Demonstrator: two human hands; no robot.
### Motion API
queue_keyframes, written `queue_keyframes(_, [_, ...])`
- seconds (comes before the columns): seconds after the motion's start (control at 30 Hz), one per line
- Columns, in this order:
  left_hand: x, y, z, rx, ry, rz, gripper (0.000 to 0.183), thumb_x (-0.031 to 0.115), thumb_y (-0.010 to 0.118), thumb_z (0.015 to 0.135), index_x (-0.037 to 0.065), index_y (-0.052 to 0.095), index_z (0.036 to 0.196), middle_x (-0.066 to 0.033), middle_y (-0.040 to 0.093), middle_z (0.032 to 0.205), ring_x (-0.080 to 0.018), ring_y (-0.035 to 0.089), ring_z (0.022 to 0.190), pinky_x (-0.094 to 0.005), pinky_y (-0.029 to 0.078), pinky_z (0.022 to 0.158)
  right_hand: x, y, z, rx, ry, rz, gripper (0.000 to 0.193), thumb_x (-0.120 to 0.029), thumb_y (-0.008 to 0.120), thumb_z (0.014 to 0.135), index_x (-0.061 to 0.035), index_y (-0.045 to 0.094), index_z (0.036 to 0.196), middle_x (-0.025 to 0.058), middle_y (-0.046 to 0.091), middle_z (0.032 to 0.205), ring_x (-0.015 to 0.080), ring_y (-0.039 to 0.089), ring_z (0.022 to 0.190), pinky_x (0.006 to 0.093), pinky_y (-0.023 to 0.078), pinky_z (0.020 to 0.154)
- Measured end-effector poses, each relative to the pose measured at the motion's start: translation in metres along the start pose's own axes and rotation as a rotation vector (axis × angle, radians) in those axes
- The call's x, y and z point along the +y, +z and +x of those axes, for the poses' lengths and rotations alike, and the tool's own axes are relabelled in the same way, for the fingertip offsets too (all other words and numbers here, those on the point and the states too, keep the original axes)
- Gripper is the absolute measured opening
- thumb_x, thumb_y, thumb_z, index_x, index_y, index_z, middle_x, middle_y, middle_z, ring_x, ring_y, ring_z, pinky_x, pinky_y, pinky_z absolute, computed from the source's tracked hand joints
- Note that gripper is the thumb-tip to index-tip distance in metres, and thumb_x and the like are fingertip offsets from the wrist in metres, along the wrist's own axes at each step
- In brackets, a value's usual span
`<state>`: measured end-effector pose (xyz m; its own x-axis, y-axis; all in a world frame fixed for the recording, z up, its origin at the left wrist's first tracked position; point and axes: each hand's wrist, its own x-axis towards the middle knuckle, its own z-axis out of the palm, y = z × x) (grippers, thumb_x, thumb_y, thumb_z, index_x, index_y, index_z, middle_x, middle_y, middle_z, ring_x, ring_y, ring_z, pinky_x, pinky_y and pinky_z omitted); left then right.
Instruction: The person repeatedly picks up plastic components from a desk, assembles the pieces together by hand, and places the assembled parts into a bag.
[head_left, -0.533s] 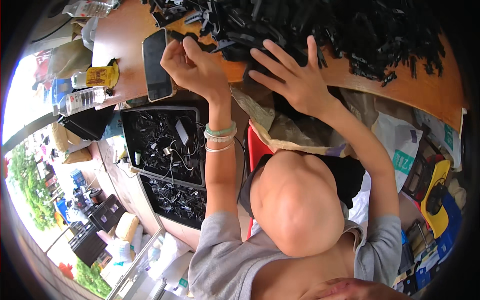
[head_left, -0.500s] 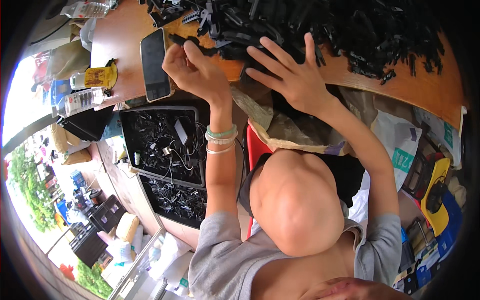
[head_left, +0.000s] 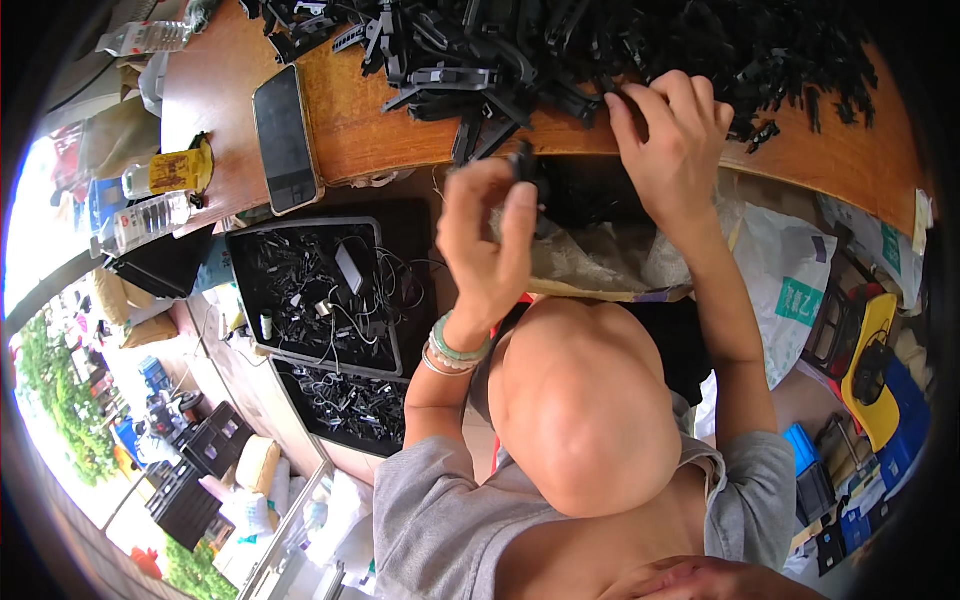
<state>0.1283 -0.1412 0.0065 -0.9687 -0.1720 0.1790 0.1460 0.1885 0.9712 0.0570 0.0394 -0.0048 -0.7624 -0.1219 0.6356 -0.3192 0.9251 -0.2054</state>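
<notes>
A large heap of black plastic parts (head_left: 480, 40) covers the far side of the wooden table. My left hand (head_left: 485, 235), somewhat blurred, is just in front of the table's edge. Between its thumb and fingers stands a small black plastic part (head_left: 523, 165). Bent fingers bring my right hand (head_left: 675, 145) down at the near edge of the heap. Its fingertips close at a dark part there, mostly hidden by the heap and the fingers. Below both hands hangs an open, pale sack (head_left: 590, 265) with dark contents.
A phone (head_left: 285, 140) lies on the table's left part, near a yellow-labelled container (head_left: 180, 172) and clear bottles. Two black trays (head_left: 375, 300) of small parts and cables stand lower left. A white sack (head_left: 775, 290) and a yellow-and-blue object (head_left: 870, 375) are at right.
My left hand has moved right and nearer to me, from beside the phone to over the sack, carrying the black part. My right hand, spread before, has moved right and closed at the heap.
</notes>
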Motion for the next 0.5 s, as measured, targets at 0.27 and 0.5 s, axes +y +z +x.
queue_keyframes(0.27, [0.005, 0.010, 0.004, -0.193, -0.261, -0.346, 0.012, 0.002, 0.050, 0.094, -0.003, 0.047, 0.105, -0.0104, 0.062, 0.088, -0.0129, 0.061, 0.071, -0.0255, 0.051, 0.065, 0.002, -0.014, 0.001, -0.038, 0.101, -0.016, 0.014, -0.012, 0.074, 0.072, -0.0087, 0.066, 0.083, 0.0016, 0.058, 0.086, 0.0210, 0.053, 0.084, 0.0359, 0.039, 0.073])
queue_keyframes(0.5, [0.017, 0.011, 0.024, -0.400, -0.508, -0.561, 0.015, 0.008, 0.044, 0.098, -0.003, 0.044, 0.107, -0.0147, 0.063, 0.087, -0.0161, 0.061, 0.063, -0.0262, 0.049, 0.058, 0.018, -0.066, -0.006, -0.404, 0.503, 1.468, 0.017, 0.004, 0.069, 0.078, -0.0003, 0.066, 0.095, 0.0072, 0.065, 0.080, 0.0121, 0.060, 0.070, 0.0236, 0.047, 0.062])
